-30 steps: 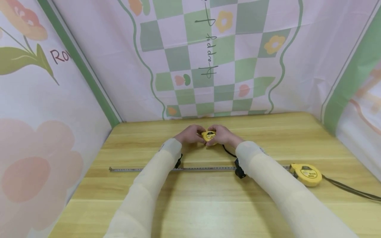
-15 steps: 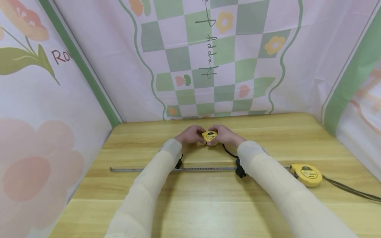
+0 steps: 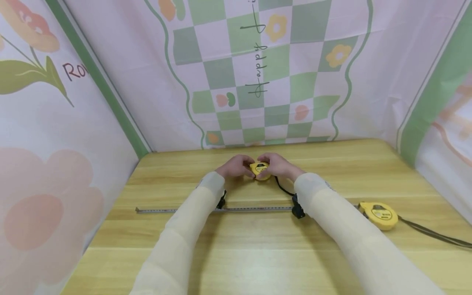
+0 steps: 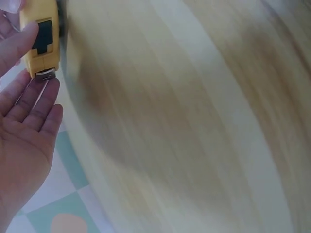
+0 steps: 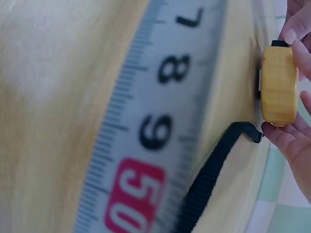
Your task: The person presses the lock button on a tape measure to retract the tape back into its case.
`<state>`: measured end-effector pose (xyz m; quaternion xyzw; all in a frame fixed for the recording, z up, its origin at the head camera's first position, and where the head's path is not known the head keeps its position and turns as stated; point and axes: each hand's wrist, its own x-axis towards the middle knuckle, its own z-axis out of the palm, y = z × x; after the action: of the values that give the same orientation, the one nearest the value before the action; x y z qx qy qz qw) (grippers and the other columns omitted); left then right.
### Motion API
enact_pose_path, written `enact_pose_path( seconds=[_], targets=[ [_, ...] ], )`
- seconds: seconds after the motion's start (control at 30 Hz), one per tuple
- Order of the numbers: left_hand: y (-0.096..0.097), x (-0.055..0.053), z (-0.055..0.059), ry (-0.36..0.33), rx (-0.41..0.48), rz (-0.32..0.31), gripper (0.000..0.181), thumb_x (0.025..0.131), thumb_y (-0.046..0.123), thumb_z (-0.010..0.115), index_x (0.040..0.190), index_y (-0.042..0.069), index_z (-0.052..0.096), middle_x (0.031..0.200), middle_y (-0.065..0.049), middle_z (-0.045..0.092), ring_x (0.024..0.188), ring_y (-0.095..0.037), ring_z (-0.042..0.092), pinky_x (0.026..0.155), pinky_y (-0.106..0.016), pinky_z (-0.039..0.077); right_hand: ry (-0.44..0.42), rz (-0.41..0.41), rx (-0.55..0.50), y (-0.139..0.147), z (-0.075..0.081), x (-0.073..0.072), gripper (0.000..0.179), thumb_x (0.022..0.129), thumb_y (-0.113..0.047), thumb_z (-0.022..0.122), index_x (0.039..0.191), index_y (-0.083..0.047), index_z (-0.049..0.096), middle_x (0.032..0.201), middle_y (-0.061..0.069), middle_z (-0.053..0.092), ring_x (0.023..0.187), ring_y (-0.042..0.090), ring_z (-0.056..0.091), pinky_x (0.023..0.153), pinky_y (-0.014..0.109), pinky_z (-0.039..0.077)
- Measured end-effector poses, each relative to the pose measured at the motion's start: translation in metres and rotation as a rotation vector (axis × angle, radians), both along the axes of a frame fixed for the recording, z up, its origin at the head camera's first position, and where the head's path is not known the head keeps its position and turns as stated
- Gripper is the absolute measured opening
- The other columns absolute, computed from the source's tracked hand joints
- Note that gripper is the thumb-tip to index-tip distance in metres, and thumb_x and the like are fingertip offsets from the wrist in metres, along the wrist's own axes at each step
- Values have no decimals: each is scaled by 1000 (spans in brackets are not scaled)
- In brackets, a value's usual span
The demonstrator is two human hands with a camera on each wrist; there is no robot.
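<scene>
Yellow tape measure (image 3: 260, 170), separate blade (image 5: 154, 109) reading "50", "Happy" backdrop (image 3: 274, 69)

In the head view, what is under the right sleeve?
The tape blade shows on both sides of the right sleeve, so likely runs beneath; the covered stretch is hidden.

Curtained booth (image 3: 424, 102), printed cloth (image 3: 219, 73) (flowery) bordering a wooden table (image 3: 243, 254)
</scene>
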<state>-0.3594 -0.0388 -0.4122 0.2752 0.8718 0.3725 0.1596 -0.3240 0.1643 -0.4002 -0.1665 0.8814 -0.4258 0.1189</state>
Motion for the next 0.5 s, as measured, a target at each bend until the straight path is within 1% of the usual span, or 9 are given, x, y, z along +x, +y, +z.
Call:
enact_pose_path(
  seconds=[0.1,0.2,0.37,0.5],
  targets=[
    [-2,1,3,9,-13,8,58,82,17,80,131,-1,55,126,-11,61,112,-20,58,96,-27,46,-4,-1,5,1,3,1,72,78,-15,83,137,5,46,141,23,46,131,37,41,109,47,33],
    [-5,5,10,31,-40,18,58,83,18,78,133,-1,54,129,-11,59,117,-23,55,99,-29,44,-10,5,20,3,6,0,72,79,-15,82,138,4,45,143,24,44,133,38,38,111,48,31],
    [-13,9,22,41,-53,40,59,84,18,77,135,-1,52,133,-11,56,121,-25,52,103,-32,41,-20,32,59,9,14,1,73,81,-17,79,140,4,42,142,25,44,133,41,38,110,51,31],
    [-21,11,30,48,-52,58,62,84,20,77,137,0,50,136,-11,54,123,-24,51,105,-33,39,-26,43,87,16,20,5,73,83,-18,78,141,4,41,142,26,43,132,43,38,108,52,33]
  ],
)
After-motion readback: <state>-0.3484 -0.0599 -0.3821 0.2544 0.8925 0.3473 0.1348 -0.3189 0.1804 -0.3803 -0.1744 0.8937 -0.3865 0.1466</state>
